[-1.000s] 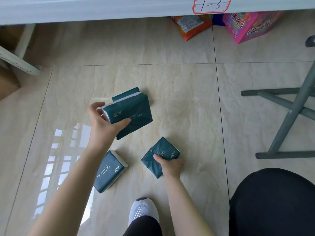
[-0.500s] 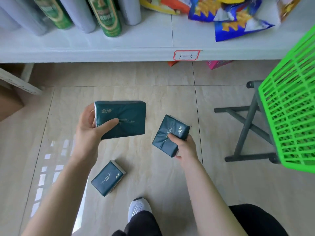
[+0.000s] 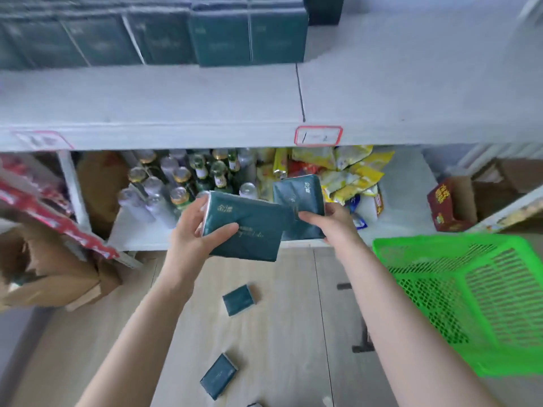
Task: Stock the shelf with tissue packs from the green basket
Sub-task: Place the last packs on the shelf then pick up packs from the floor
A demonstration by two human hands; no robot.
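The left hand [image 3: 194,233] clamps one dark green tissue pack [image 3: 249,230], thumb on its face; the right hand [image 3: 329,223] grips a second pack [image 3: 299,201] at its 1 o'clock, overlapping it. Green basket [image 3: 470,301] lies at 4 o'clock, shelf [image 3: 176,95] at 12

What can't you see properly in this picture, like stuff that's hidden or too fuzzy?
All in the head view:
- Shelf label: writing too blurred to read.
- Stacked tissue packs on the top shelf: cut off by the upper edge, print smeared.
- Pack in the right hand: partly covered by the pack in the left hand.
- Green basket: cut off by the right edge, so its contents are unclear.
- Tissue pack at the bottom edge: almost entirely cut off.
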